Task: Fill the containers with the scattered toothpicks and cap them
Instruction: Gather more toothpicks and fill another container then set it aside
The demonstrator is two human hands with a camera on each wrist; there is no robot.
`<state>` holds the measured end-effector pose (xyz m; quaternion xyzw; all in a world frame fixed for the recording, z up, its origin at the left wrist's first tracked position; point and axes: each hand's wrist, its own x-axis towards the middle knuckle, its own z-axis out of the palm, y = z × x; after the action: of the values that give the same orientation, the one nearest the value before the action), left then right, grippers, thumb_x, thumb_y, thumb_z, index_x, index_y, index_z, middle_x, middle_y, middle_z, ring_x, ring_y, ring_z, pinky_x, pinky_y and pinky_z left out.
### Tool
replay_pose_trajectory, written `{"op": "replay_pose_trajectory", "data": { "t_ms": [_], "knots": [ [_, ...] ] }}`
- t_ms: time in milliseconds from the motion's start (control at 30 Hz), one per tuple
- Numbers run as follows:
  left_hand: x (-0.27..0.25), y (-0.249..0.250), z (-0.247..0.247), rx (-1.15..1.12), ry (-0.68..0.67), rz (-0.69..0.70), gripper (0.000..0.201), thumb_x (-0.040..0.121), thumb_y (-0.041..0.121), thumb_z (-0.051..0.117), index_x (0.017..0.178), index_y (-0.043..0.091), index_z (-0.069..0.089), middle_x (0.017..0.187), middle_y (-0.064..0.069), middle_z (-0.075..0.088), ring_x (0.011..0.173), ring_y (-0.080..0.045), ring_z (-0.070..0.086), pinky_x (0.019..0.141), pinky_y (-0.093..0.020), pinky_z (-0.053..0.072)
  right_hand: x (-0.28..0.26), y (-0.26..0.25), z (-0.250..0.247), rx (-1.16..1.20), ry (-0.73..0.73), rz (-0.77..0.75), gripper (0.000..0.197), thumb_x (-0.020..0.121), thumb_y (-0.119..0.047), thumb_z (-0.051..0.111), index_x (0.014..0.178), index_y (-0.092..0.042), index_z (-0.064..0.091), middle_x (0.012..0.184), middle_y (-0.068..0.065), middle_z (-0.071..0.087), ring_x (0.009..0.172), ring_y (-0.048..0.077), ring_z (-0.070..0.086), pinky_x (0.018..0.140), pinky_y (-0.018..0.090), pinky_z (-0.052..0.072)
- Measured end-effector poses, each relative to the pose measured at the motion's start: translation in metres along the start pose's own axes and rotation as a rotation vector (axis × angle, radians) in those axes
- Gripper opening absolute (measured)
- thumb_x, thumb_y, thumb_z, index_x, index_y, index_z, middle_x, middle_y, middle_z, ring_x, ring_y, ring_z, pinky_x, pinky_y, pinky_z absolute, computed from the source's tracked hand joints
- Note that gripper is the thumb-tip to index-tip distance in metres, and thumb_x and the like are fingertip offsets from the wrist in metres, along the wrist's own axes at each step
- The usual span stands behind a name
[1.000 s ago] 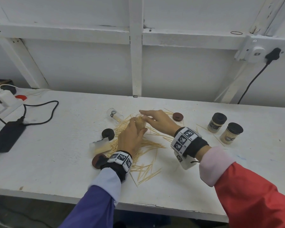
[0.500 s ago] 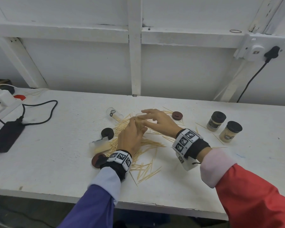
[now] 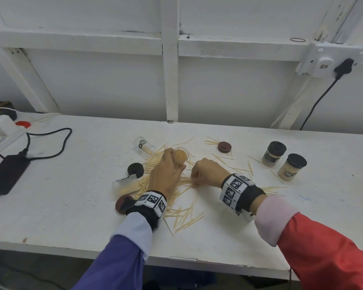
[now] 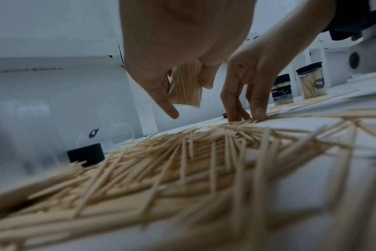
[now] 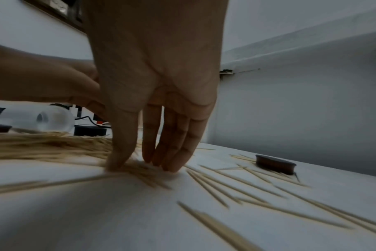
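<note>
- My left hand [image 3: 166, 174] grips an open clear container [image 3: 181, 156], fingers and thumb curled round its wall, mouth facing up and away from me; it is packed with toothpicks.
- From the left wrist view, the same container [image 4: 187, 84] sits between thumb and curled fingers, held clear of the table, with the forefinger pointing down beside it.
- My right hand [image 3: 206, 172] is down on the scattered toothpicks [image 3: 176, 185], just to the right of the left hand.
- In the right wrist view its fingertips [image 5: 172, 163] and thumb press into a small bunch of toothpicks [image 5: 139, 167] on the white table [image 3: 71, 206]; the bunch lies between thumb and fingers. They look to be pinching it, but that spot is blurred, so I cannot tell for sure.
- The main heap spreads under and around both hands, with loose strays toward the near edge and off to the right.
- Two capped containers [image 3: 274, 153] [image 3: 291, 167], full of toothpicks, stand upright well to the right.
- An empty clear container [image 3: 144, 144] lies on its side beyond the left hand.
- Another clear container [image 3: 126, 184] lies on its side left of the heap, toothpicks inside.
- Loose caps: a black one [image 3: 135, 169] left of the heap, a brown one [image 3: 224, 147] beyond the right hand, another brown one [image 3: 122, 204] beside my left wrist.
- A black power adapter [image 3: 6, 174] with its cable lies at the far left.
</note>
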<state>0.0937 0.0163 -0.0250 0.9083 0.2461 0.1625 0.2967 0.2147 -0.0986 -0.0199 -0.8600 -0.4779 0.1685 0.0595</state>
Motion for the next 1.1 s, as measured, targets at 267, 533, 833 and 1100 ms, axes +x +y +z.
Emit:
{"op": "replay_pose_trajectory", "data": {
  "t_ms": [267, 533, 833, 1100],
  "knots": [
    [-0.001, 0.001, 0.001, -0.024, 0.007, 0.003, 0.047, 0.091, 0.030, 0.066, 0.123, 0.014, 0.037, 0.117, -0.006, 0.059, 0.093, -0.034, 0.062, 0.070, -0.035, 0.043, -0.004, -0.006, -0.004, -0.181, 0.022, -0.031, 0.011, 0.080, -0.019, 0.063, 0.085, -0.022, 0.072, 0.089, -0.001, 0.066, 0.080, 0.023, 0.062, 0.061, 0.023, 0.034],
    [0.001, 0.000, 0.002, -0.006, 0.027, -0.021, 0.044, 0.094, 0.022, 0.063, 0.127, 0.013, 0.036, 0.119, -0.006, 0.060, 0.095, -0.031, 0.062, 0.069, -0.031, 0.038, -0.012, 0.013, -0.040, 0.137, -0.083, -0.098, 0.006, 0.080, -0.016, 0.070, 0.081, -0.013, 0.075, 0.074, -0.003, 0.073, 0.070, 0.010, 0.068, 0.067, 0.027, 0.051],
    [-0.001, 0.002, 0.003, 0.004, -0.034, -0.001, 0.046, 0.093, 0.017, 0.061, 0.132, 0.013, 0.036, 0.116, -0.001, 0.061, 0.095, -0.025, 0.060, 0.073, -0.032, 0.041, -0.012, 0.002, -0.080, 0.179, 0.167, -0.137, 0.007, 0.084, -0.022, 0.073, 0.084, -0.016, 0.076, 0.071, -0.007, 0.071, 0.060, 0.007, 0.066, 0.062, 0.024, 0.052],
    [-0.001, 0.000, 0.004, 0.004, -0.071, 0.015, 0.048, 0.093, 0.027, 0.062, 0.131, 0.015, 0.036, 0.120, -0.006, 0.060, 0.099, -0.030, 0.061, 0.079, -0.039, 0.048, -0.005, -0.029, -0.078, -0.165, 0.181, -0.112, 0.011, 0.087, -0.010, 0.064, 0.091, -0.012, 0.075, 0.096, 0.006, 0.069, 0.083, 0.024, 0.064, 0.070, 0.030, 0.048]
  ]
}}
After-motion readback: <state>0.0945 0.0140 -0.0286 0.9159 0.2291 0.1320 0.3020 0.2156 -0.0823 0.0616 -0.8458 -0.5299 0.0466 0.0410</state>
